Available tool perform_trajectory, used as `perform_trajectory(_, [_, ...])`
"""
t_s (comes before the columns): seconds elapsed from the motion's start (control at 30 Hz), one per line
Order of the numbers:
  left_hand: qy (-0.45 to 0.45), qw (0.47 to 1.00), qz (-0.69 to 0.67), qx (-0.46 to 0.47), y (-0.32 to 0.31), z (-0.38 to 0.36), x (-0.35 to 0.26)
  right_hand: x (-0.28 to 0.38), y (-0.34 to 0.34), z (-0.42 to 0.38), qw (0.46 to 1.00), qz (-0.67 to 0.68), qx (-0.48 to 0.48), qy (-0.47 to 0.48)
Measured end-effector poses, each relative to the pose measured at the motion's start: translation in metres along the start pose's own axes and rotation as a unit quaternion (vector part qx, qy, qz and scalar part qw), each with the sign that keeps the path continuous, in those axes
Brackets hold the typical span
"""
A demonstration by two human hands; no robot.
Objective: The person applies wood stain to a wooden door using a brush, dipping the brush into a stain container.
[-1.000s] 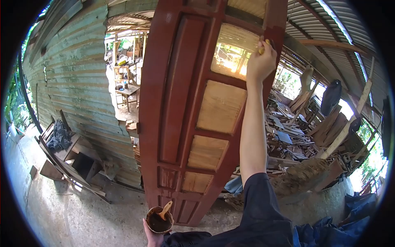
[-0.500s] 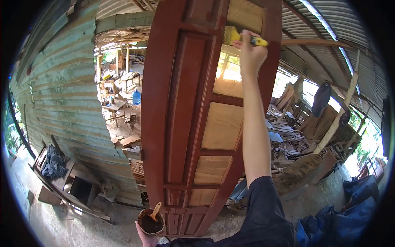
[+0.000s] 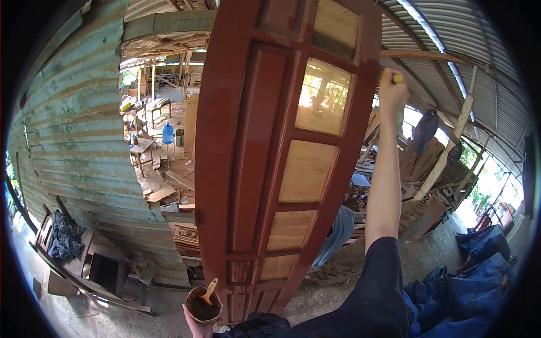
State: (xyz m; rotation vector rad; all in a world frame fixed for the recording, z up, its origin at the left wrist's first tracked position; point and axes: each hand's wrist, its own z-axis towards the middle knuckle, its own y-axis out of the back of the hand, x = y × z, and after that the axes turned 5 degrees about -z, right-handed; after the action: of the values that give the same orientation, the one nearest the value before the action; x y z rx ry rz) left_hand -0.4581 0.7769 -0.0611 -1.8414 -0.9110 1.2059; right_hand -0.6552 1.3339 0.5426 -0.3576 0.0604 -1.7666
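A tall red-brown door point(image 3: 222, 129) with glass panes point(image 3: 307, 169) stands upright in front of me. My right hand point(image 3: 393, 93) is raised at the door's right edge, its fingers closed round the yellow handle of a paintbrush point(image 3: 397, 78); the bristles are hard to make out. Low at the left, my left hand point(image 3: 197, 327) holds a bowl point(image 3: 203, 316) of dark liquid from below. A second brush point(image 3: 210, 290) with a wooden handle leans in that bowl.
A corrugated metal wall point(image 3: 79, 129) is at the left, above a wooden frame point(image 3: 104, 270) with dark cloth. Scrap wood point(image 3: 431, 163) is piled behind the door. Blue tarpaulin point(image 3: 451, 298) lies at the lower right, and a blue water bottle point(image 3: 168, 133) stands beyond the wall opening.
My right hand has moved right and down with the yellow brush, from the upper panes to the door's right edge. The view has shifted slightly. My left hand still holds the bowl.
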Motion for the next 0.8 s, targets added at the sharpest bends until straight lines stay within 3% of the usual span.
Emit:
perform_trajectory(0.03, [0.003, 1.0, 0.018, 0.018, 0.004, 0.001, -0.003, 0.025, 0.0, -0.011, 0.998, 0.023, 0.058, 0.011])
perform_trajectory(0.13, [0.006, 0.999, 0.03, 0.034, 0.007, 0.001, -0.009, 0.094, -0.012, -0.048, 0.987, -0.019, 0.092, 0.131])
perform_trajectory(0.2, [0.007, 0.999, 0.025, 0.036, 0.008, 0.007, -0.007, 0.144, -0.014, -0.068, 0.979, 0.025, 0.096, 0.176])
perform_trajectory(0.27, [-0.003, 0.995, -0.096, -0.042, 0.012, 0.019, -0.001, 0.189, -0.019, -0.082, 0.971, 0.083, 0.085, 0.208])
perform_trajectory(0.37, [-0.001, 1.0, 0.005, -0.023, 0.027, 0.017, -0.002, 0.236, -0.026, -0.095, 0.958, 0.112, 0.052, 0.26])
perform_trajectory(0.53, [0.019, 1.0, 0.004, -0.012, 0.047, 0.029, 0.001, 0.306, -0.021, -0.105, 0.92, 0.243, 0.06, 0.303])
perform_trajectory(0.63, [0.029, 0.999, 0.007, -0.017, 0.051, 0.032, 0.004, 0.315, -0.019, -0.093, 0.912, 0.309, 0.099, 0.25])
perform_trajectory(0.7, [0.026, 0.999, 0.013, -0.022, 0.048, 0.028, 0.006, 0.315, -0.022, -0.083, 0.848, 0.504, 0.157, 0.046])
perform_trajectory(0.8, [0.033, 0.999, 0.031, 0.007, 0.021, 0.012, 0.0, 0.272, -0.04, -0.071, 0.79, 0.587, 0.163, -0.075])
